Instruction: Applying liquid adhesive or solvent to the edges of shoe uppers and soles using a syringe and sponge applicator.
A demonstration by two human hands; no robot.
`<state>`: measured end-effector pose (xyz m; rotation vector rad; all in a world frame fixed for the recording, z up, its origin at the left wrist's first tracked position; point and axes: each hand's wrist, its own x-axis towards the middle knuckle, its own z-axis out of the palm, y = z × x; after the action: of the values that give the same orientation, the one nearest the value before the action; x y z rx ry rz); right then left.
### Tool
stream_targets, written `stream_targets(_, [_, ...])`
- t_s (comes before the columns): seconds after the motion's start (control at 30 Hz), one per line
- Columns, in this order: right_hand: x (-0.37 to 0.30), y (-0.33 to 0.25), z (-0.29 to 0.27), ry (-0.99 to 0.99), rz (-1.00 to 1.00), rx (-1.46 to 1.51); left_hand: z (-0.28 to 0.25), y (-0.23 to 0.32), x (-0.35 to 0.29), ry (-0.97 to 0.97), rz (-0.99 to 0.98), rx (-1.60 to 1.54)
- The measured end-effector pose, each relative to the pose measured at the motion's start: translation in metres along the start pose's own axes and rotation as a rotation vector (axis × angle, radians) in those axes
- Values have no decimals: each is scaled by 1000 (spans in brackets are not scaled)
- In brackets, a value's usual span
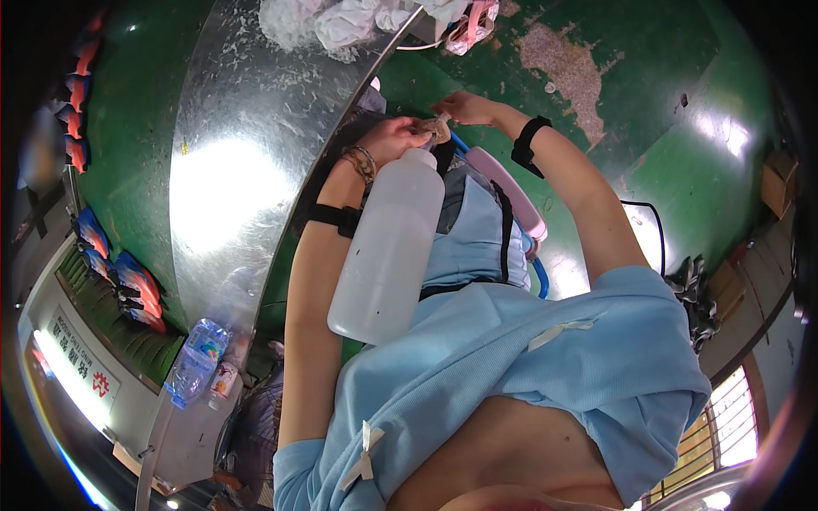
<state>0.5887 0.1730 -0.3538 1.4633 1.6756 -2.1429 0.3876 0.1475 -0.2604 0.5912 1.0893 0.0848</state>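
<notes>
My left hand [394, 138] is closed, its fingertips pinching a small tan, partly clear piece [437, 129] whose kind I cannot make out. Close to the far side of that piece is my right hand [470, 109], fingers pressed together near its pale tip; whatever they hold is too small to name. A large white translucent plastic bottle [388, 247] stands tilted between my arms, beside my left forearm. Its neck [421, 157] is just below the left fingertips. Neither hand is wrapped round the bottle.
A shiny metal table [230, 111] runs along my left, with white crumpled material [341, 24] at its far end. A clear drink bottle [199, 362] and a smaller labelled bottle [223, 385] stand at its near end. A pink-edged seat [509, 192] is close to my lap.
</notes>
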Motion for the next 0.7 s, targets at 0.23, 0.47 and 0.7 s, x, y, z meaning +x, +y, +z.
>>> stream_targets(0.23, [-4, -1, -3, -57, -149, -158, 0, 0, 3, -41, 31, -8])
stream_targets(0.47, [5, 8, -10, -61, -204, 6, 4, 3, 3, 23, 26, 6])
stream_targets(0.7, [8, 20, -9, -157, -6, 185, 4, 0, 1, -17, 31, 4])
